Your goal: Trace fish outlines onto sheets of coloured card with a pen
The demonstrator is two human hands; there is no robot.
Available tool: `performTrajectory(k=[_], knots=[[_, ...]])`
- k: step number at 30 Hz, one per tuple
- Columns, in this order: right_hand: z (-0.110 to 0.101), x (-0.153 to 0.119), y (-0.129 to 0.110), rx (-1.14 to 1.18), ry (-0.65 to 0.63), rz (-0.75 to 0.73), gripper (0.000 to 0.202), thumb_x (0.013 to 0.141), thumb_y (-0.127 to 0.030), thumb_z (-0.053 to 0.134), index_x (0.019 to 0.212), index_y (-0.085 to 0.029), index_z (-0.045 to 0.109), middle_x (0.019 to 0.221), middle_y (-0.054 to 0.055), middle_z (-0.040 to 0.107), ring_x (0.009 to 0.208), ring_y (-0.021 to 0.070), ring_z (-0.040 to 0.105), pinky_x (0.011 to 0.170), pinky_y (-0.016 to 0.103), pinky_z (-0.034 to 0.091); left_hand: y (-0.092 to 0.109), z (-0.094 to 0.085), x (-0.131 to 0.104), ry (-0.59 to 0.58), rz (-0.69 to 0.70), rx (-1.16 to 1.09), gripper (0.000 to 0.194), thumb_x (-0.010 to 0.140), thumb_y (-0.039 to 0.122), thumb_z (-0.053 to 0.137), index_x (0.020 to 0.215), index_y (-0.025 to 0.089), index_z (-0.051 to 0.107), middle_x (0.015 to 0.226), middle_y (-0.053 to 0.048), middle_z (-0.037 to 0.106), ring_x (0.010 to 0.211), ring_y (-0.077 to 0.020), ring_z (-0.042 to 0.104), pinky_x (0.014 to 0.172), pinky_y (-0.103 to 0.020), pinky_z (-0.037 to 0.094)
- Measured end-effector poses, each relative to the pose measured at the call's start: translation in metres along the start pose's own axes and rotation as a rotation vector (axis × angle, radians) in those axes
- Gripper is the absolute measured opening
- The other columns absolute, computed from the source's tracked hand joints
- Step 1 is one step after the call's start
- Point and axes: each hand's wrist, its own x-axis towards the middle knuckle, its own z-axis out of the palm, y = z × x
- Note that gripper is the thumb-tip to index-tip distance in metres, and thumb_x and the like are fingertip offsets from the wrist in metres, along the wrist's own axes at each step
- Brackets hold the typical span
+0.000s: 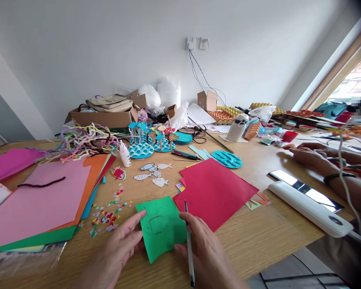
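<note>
Between my two hands is a piece of green paper (168, 228) with fish outlines drawn on it. My left hand (120, 247) grips the paper's left edge, thumb and fingers pinched on it. My right hand (203, 247) holds a pen (189, 253) with its tip pointing away from me, and its thumb and fingertips also touch the paper's right edge. A large red sheet (216, 188) lies just beyond my right hand. White paper fish cut-outs (160, 182) lie beyond the green paper, with a red decorated fish (118, 172) to their left.
Coloured sheets (57, 184) and confetti (106, 218) lie left. A glue bottle (125, 154), blue wavy discs (141, 151) and pipe cleaners (87, 138) stand or lie farther back. At right are a white device (309, 206), a phone (303, 188) and another person's arms (325, 168).
</note>
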Motion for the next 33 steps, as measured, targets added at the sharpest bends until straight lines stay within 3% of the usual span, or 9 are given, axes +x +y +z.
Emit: performTrajectory(k=[4,9,14,18,23,26,29,31,33], knots=[[-0.003,-0.006,-0.001,0.067,0.059,-0.101,0.057,0.069,-0.021,0.068,0.121,-0.017,0.044,0.113,0.013,0.064,0.102,0.0260,0.061,0.078,0.032,0.056,0.016,0.002,-0.013,0.117,0.069,-0.065,0.064,0.058,0.038,0.078,0.118,0.023,0.060,0.121,-0.007,0.060,0.123,-0.0346,0.043,0.101,-0.043,0.037],[0.009,-0.006,-0.002,0.343,0.191,-0.012,0.050,0.078,-0.013,0.055,0.124,-0.024,0.039,0.124,0.010,0.058,0.105,0.0203,0.061,0.071,0.023,0.057,0.027,0.021,-0.016,0.105,0.142,-0.196,0.063,0.055,0.034,0.077,0.116,0.026,0.062,0.123,-0.003,0.058,0.125,-0.0370,0.038,0.098,-0.046,0.041],[-0.009,0.008,0.006,0.532,0.467,0.045,0.023,0.087,-0.018,0.048,0.109,-0.023,0.047,0.105,0.011,0.066,0.093,0.0208,0.067,0.066,0.025,0.057,0.028,0.063,-0.005,-0.080,0.193,-0.177,0.062,0.063,0.034,0.073,0.122,0.023,0.058,0.125,-0.006,0.057,0.120,-0.0362,0.045,0.097,-0.046,0.041],[-0.046,0.014,0.035,0.435,0.534,0.092,0.022,0.083,-0.019,0.055,0.104,-0.023,0.053,0.104,0.011,0.066,0.098,0.0247,0.064,0.081,0.037,0.053,0.020,0.089,0.018,-0.286,0.192,-0.110,0.073,0.069,0.036,0.068,0.135,0.017,0.042,0.123,-0.012,0.058,0.116,-0.0335,0.050,0.097,-0.045,0.039],[-0.071,0.017,0.078,0.067,0.334,0.143,0.024,0.077,-0.014,0.049,0.099,-0.021,0.058,0.103,0.009,0.068,0.095,0.0237,0.065,0.075,0.032,0.053,0.005,0.100,0.054,-0.366,0.118,0.131,0.072,0.079,0.026,0.053,0.142,0.010,0.024,0.122,-0.013,0.057,0.113,-0.0256,0.052,0.098,-0.038,0.037],[-0.072,0.022,0.099,-0.035,0.198,0.165,0.022,0.075,-0.016,0.046,0.092,-0.021,0.059,0.092,0.007,0.070,0.081,0.0218,0.067,0.068,0.031,0.053,-0.001,0.099,0.066,-0.351,0.081,0.398,0.070,0.078,0.022,0.045,0.143,0.010,0.020,0.135,-0.014,0.044,0.115,-0.0238,0.050,0.092,-0.034,0.041],[-0.072,0.026,0.118,-0.043,0.085,0.169,0.021,0.073,-0.018,0.043,0.082,-0.023,0.061,0.078,0.004,0.070,0.066,0.0197,0.067,0.058,0.029,0.053,0.000,0.093,0.066,-0.344,0.065,0.548,0.064,0.076,0.022,0.046,0.138,0.012,0.032,0.139,-0.015,0.039,0.110,-0.0237,0.053,0.082,-0.030,0.046],[-0.075,0.027,0.129,-0.043,-0.001,0.155,0.023,0.068,-0.017,0.045,0.081,-0.024,0.063,0.084,0.005,0.071,0.071,0.0208,0.068,0.060,0.029,0.053,0.004,0.084,0.060,-0.344,0.076,0.629,0.054,0.074,0.020,0.048,0.128,0.013,0.047,0.125,-0.014,0.053,0.101,-0.0232,0.058,0.076,-0.029,0.048],[-0.079,0.025,0.136,-0.077,0.019,0.130,0.030,0.063,-0.015,0.044,0.082,-0.025,0.066,0.086,0.006,0.071,0.075,0.0225,0.069,0.063,0.031,0.054,0.015,0.067,0.055,-0.332,0.110,0.737,0.046,0.072,0.016,0.049,0.117,0.015,0.057,0.108,-0.011,0.063,0.095,-0.0220,0.060,0.074,-0.028,0.048]])
